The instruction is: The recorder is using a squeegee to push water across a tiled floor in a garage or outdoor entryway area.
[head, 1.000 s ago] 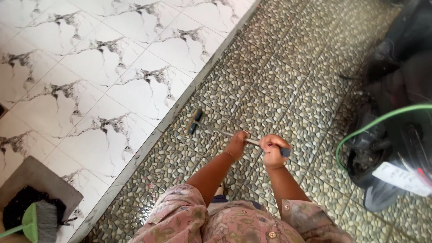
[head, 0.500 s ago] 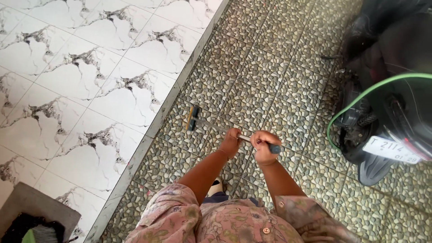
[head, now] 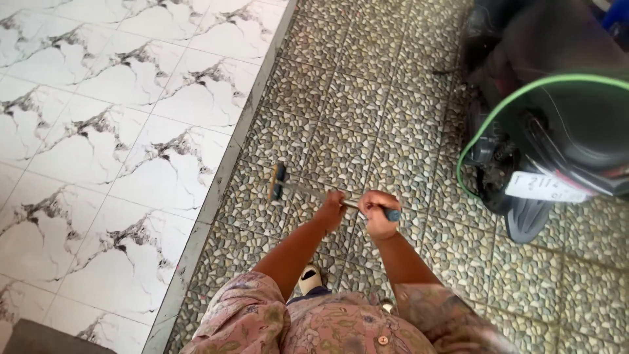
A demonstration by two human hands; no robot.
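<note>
The pebble-patterned floor [head: 393,111] fills most of the view, with white marbled tiles [head: 111,131] to the left behind a raised grey edge strip [head: 226,174], and a dark scooter [head: 550,118] with a green hose [head: 481,131] looped across it parked at the right. Compared with a second ago the whole scene sits differently: the scooter takes up more of the right side, the marbled area has slid left, and the dark mat and green brush seen at the lower left earlier are gone from sight apart from a grey corner [head: 39,337]. The long-handled floor tool [head: 314,191] stays over the pebble tiles, its small dark head [head: 278,181] close to the edge strip but apart from it, much as before. This suggests the person has stepped forward along the strip while working the same stretch of floor. Both hands keep their hold: the left hand [head: 331,208] is wrapped round the thin shaft, and the right hand [head: 378,213] is closed round the blue end grip [head: 393,215]. A light-coloured shoe [head: 310,278] shows below, between the forearms.
</note>
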